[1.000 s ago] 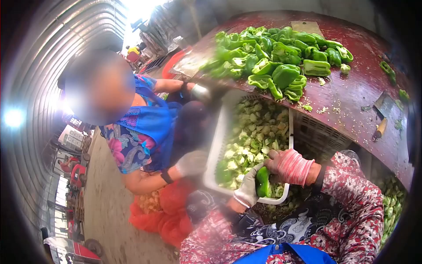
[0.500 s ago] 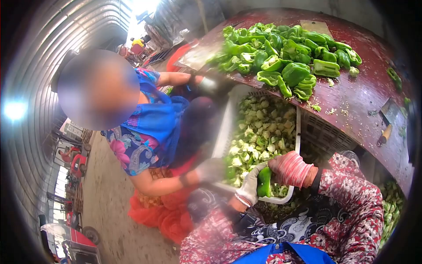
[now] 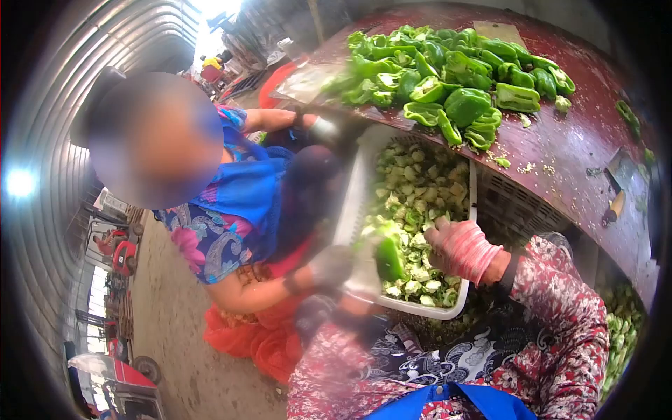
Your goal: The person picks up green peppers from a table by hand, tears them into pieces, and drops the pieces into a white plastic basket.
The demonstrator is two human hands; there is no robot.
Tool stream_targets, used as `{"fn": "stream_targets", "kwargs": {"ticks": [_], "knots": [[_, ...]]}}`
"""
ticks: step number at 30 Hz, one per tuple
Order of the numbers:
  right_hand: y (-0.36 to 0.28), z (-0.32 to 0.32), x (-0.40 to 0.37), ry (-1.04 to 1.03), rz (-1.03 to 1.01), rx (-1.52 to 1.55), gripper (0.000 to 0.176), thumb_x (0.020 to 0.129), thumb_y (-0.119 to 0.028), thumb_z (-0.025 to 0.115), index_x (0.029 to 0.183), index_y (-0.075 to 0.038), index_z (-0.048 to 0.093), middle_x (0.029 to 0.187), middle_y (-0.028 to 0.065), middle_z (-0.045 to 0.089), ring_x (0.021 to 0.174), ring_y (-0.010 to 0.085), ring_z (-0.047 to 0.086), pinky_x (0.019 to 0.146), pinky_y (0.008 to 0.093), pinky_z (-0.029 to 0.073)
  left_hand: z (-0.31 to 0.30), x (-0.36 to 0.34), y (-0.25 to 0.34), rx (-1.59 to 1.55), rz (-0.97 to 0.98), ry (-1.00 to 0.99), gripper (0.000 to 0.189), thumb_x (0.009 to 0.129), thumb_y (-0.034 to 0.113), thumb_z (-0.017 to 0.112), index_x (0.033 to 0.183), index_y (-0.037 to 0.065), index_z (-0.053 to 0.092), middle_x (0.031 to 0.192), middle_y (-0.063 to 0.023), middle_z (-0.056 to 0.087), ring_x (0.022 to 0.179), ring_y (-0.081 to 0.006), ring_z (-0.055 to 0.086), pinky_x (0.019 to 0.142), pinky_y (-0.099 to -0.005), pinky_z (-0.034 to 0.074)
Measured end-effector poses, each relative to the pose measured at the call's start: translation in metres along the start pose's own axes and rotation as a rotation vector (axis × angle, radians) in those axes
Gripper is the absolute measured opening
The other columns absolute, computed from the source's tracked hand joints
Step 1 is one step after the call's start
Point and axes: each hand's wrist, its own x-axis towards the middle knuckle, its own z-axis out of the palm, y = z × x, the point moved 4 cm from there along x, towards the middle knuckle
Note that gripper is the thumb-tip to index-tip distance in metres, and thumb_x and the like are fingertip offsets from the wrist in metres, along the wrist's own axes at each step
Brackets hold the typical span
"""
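My left hand (image 3: 362,271), gloved and smeared by motion, is closed on a piece of green bell pepper (image 3: 389,259) above the near left part of a white crate (image 3: 458,302). The crate holds many pale green pepper cores (image 3: 413,206). Over its right side is my right hand (image 3: 455,245), in a pink and white glove. Its fingers point left and are loosely bent and apart, with nothing plain between them. Cut green bell peppers (image 3: 467,105) are heaped on the dark red table (image 3: 542,140) beyond the crate.
A co-worker's gloved hand (image 3: 330,267) is close to my left hand; their other hand (image 3: 323,130) is by the table edge. A cleaver (image 3: 619,178) lies at the table's right. Red netting (image 3: 259,343) is on the floor. Another crate (image 3: 518,206) stands under the table.
My hands have parted: the left has moved left with the pepper piece, and the right has come off it, lifting slightly over the cores.
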Motion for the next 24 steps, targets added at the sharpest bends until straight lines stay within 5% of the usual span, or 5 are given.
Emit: {"fn": "stream_targets", "kwargs": {"ticks": [14, 17, 19, 20, 24], "knots": [[-0.022, -0.033, -0.009, 0.576, -0.165, 0.437, 0.031, 0.084, -0.018, 0.072, 0.113, -0.010, 0.063, 0.085, 0.0135, 0.062, 0.067, 0.0348, 0.062, 0.056, 0.0419, 0.050, 0.032, -0.030, 0.073, -0.412, -0.319, -0.162, 0.054, 0.086, 0.047, 0.051, 0.122, 0.007, 0.057, 0.108, -0.0104, 0.064, 0.096, -0.0248, 0.063, 0.083, -0.0371, 0.053], [-0.028, -0.031, -0.004, 0.486, -0.063, 0.519, 0.017, 0.083, -0.026, 0.062, 0.078, -0.010, 0.065, 0.077, 0.0087, 0.064, 0.075, 0.0269, 0.065, 0.065, 0.0398, 0.052, 0.017, -0.017, 0.040, -0.540, -0.194, -0.207, 0.054, 0.086, 0.046, 0.052, 0.122, 0.006, 0.057, 0.109, -0.0105, 0.064, 0.097, -0.0248, 0.063, 0.083, -0.0372, 0.053], [-0.033, -0.039, 0.001, 0.448, -0.056, 0.524, 0.018, 0.083, -0.025, 0.060, 0.079, -0.009, 0.067, 0.079, 0.0101, 0.065, 0.076, 0.0274, 0.067, 0.066, 0.0402, 0.054, -0.023, -0.001, 0.001, -0.431, -0.080, -0.081, 0.054, 0.086, 0.045, 0.054, 0.123, 0.006, 0.057, 0.107, -0.0091, 0.065, 0.095, -0.0240, 0.064, 0.082, -0.0370, 0.054], [-0.034, -0.035, 0.010, 0.317, -0.025, 0.443, 0.017, 0.082, -0.023, 0.060, 0.080, -0.007, 0.068, 0.080, 0.0117, 0.066, 0.075, 0.0287, 0.067, 0.065, 0.0416, 0.054, 0.061, -0.023, 0.058, -0.566, 0.020, 0.168, 0.051, 0.088, 0.046, 0.055, 0.121, 0.007, 0.058, 0.102, -0.0065, 0.066, 0.091, -0.0215, 0.064, 0.082, -0.0341, 0.053], [-0.033, -0.030, 0.019, 0.148, 0.047, 0.231, 0.015, 0.075, -0.022, 0.065, 0.078, -0.008, 0.068, 0.073, 0.0121, 0.065, 0.066, 0.0302, 0.066, 0.054, 0.0446, 0.051, 0.041, -0.014, 0.030, -0.583, -0.031, 0.137, 0.047, 0.090, 0.045, 0.055, 0.119, 0.008, 0.059, 0.101, -0.0045, 0.066, 0.091, -0.0191, 0.064, 0.082, -0.0328, 0.052]]}}
